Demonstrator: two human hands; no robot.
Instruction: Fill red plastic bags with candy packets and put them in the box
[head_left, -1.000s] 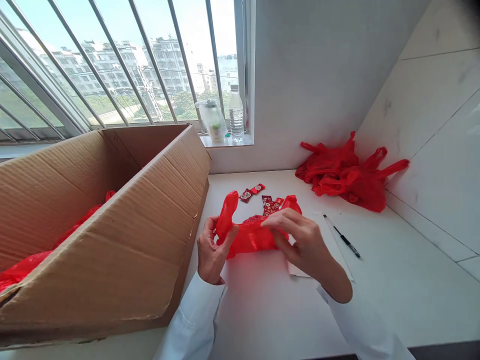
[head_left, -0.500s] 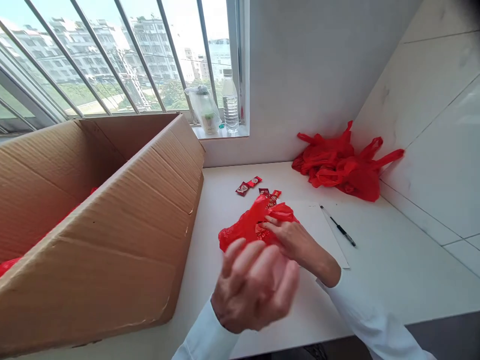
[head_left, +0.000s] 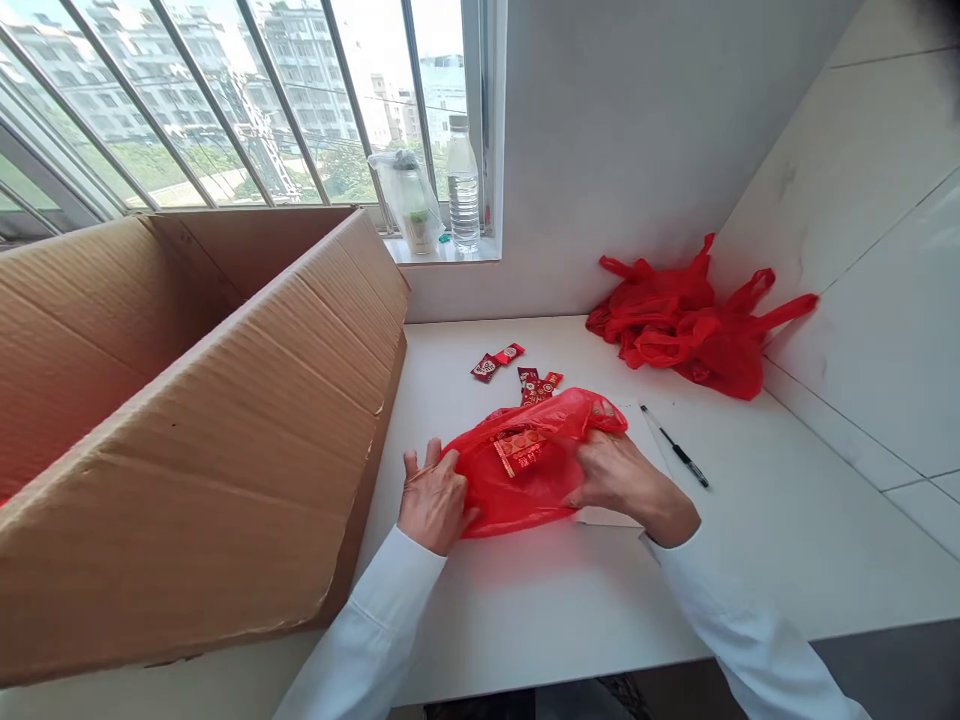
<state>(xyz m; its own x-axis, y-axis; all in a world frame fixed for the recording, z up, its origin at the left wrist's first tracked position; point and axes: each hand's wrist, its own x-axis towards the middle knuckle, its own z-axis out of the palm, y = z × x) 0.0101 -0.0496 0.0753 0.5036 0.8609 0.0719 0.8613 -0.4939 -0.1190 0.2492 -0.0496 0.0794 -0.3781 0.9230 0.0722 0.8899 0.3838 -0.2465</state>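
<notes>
A red plastic bag (head_left: 536, 462) lies on the white counter (head_left: 525, 600) in front of me, with a red packet showing through its film. My left hand (head_left: 433, 497) pinches the bag's left edge, fingers closed on the plastic. At the bag's right side my right hand (head_left: 622, 478) grips the film, fingers curled into it. Several small red packets (head_left: 517, 372) lie loose on the counter just beyond the bag.
A large open cardboard box (head_left: 225, 420) stands at the left, close to my left arm. A heap of red bags (head_left: 686, 325) sits in the far right corner. A black pen (head_left: 675, 455) lies on a paper sheet right of the bag. Bottles (head_left: 463, 195) stand on the windowsill.
My left hand, raised and blurred half a second ago, has come down onto the bag's left edge. The bag is now spread wider and flatter on the counter.
</notes>
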